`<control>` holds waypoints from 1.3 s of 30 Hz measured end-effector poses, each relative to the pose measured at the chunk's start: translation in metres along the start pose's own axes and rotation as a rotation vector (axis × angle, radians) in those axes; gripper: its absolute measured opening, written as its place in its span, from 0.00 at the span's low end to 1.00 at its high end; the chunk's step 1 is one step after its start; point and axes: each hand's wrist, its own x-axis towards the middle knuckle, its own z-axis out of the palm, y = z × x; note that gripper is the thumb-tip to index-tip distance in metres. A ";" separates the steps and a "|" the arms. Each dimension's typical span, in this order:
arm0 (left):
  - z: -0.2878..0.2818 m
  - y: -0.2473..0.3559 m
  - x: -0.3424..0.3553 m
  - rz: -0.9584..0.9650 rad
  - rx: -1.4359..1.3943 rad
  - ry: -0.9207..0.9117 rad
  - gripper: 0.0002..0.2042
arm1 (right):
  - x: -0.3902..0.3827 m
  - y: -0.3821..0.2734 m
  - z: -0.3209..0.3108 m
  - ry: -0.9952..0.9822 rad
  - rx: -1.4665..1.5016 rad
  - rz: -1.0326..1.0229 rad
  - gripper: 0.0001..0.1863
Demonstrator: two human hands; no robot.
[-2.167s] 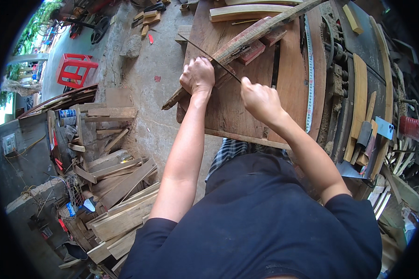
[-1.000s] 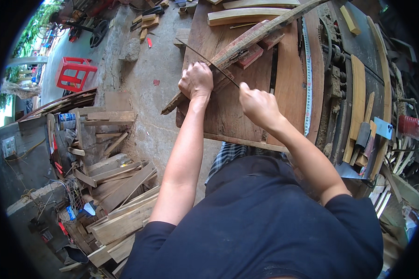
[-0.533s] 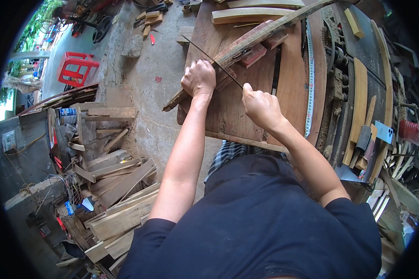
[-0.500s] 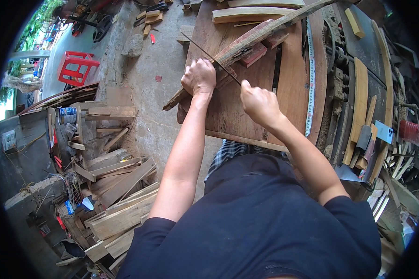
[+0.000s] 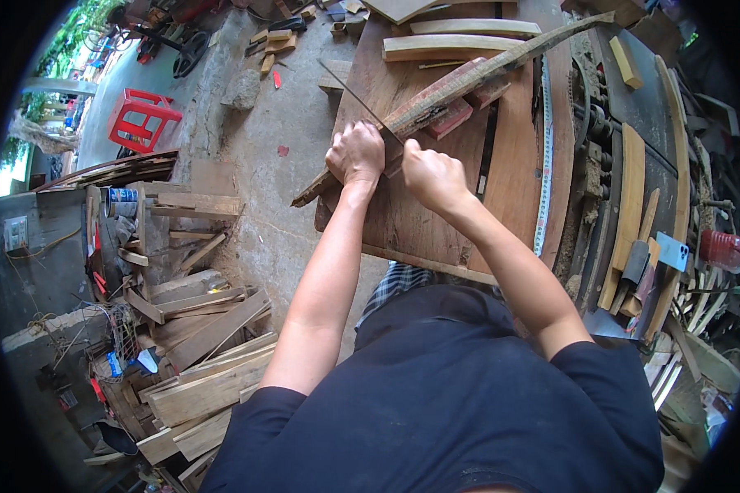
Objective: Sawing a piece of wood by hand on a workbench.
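My left hand [image 5: 356, 154] is closed around a long, curved, rough-edged wood piece [image 5: 485, 76], near its lower left end. This piece lies slantwise over the wooden bench top [image 5: 411, 222], its far end reaching to the upper right. Under its middle are reddish blocks [image 5: 450, 121]. In my closed right hand [image 5: 436, 177] is the end of a thin, dark handsaw [image 5: 355, 97], seen nearly edge-on. Its blade crosses the wood just beyond my left hand and points to the upper left. My right fingers hide the handle, and the cut itself cannot be made out.
Curved light planks [image 5: 448, 48] lie at the bench's far side. A measuring tape strip [image 5: 546, 164] runs along its right. Farther right are wood strips [image 5: 629, 189] and a light blue phone [image 5: 673, 251]. Stacked boards [image 5: 214, 394] fill the lower left; a red stool [image 5: 144, 121] stands beyond.
My right hand has moved left, closer to my left hand, sliding the saw farther across the wood to the upper left. My left hand keeps its hold on the wood.
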 end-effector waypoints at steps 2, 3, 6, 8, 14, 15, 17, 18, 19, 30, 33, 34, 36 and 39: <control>0.005 -0.004 0.000 0.010 0.001 0.063 0.16 | 0.013 -0.007 0.002 -0.052 0.030 0.025 0.08; 0.005 -0.007 0.000 0.022 -0.001 0.087 0.16 | 0.012 -0.007 -0.004 -0.095 0.128 0.036 0.11; 0.006 -0.006 0.000 0.044 -0.030 0.111 0.16 | 0.024 0.019 0.011 -0.094 0.307 -0.106 0.13; 0.004 -0.004 0.000 0.042 -0.049 0.112 0.16 | 0.018 0.020 0.018 -0.012 0.310 -0.152 0.14; 0.000 -0.006 0.000 0.045 -0.093 0.107 0.18 | 0.006 0.006 -0.012 0.350 0.221 0.006 0.10; 0.002 -0.007 0.001 0.065 -0.111 0.107 0.18 | 0.004 0.011 -0.020 0.387 0.217 0.025 0.10; 0.006 -0.009 0.000 0.078 -0.148 0.149 0.17 | -0.008 0.034 -0.029 0.389 0.216 0.052 0.10; 0.007 -0.013 -0.002 0.097 -0.173 0.189 0.17 | -0.018 0.045 -0.031 0.388 0.196 0.064 0.11; 0.006 -0.016 -0.003 0.119 -0.212 0.193 0.16 | -0.031 0.062 -0.032 0.409 0.188 0.083 0.10; -0.017 -0.017 -0.012 0.469 -0.360 0.242 0.13 | -0.153 0.089 -0.007 0.457 0.081 0.512 0.18; -0.016 -0.016 -0.012 0.473 -0.381 0.200 0.13 | -0.154 0.083 -0.001 0.376 0.056 0.525 0.21; -0.015 -0.016 -0.012 0.465 -0.382 0.194 0.13 | -0.154 0.081 0.001 0.368 0.023 0.484 0.22; -0.015 -0.019 -0.011 0.479 -0.363 0.177 0.14 | -0.152 0.078 0.000 0.328 0.090 0.514 0.24; -0.015 -0.022 -0.013 0.496 -0.379 0.177 0.14 | -0.154 0.076 0.000 0.406 -0.039 0.403 0.24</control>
